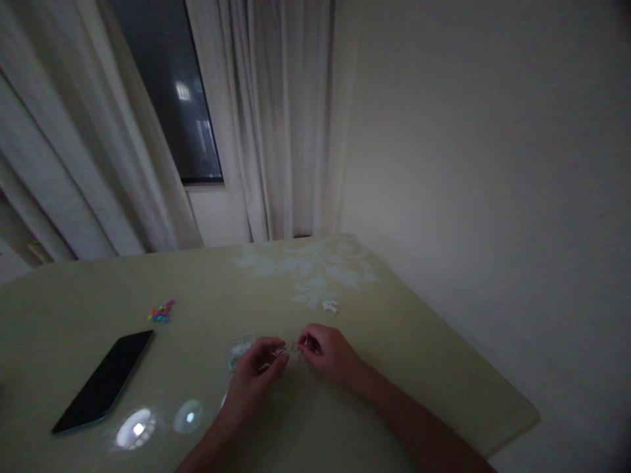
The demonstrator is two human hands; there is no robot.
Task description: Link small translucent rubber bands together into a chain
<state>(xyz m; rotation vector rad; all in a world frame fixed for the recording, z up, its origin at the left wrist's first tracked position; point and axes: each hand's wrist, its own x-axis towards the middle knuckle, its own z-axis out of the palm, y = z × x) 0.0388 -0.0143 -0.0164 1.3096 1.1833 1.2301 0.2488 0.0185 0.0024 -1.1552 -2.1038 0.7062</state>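
Both hands meet over the middle of the table's near part. My left hand [255,371] is closed, thumb and fingertips pinching a small pale object [279,353] too small to make out. Just to its right, my right hand [328,351] is also closed, its thumb and index fingertip pressed together at the other side of the pale thing. What sits between the right fingertips is too dim to tell. A clear packet [240,349] lies beside and partly behind my left hand.
A dark tablet or phone [104,382] lies at the left. Small colourful pieces [160,312] form a pile beyond it. Small white pieces [330,306] rest past my right hand. The pale table [207,282] has a wall on the right and curtains [290,131] behind.
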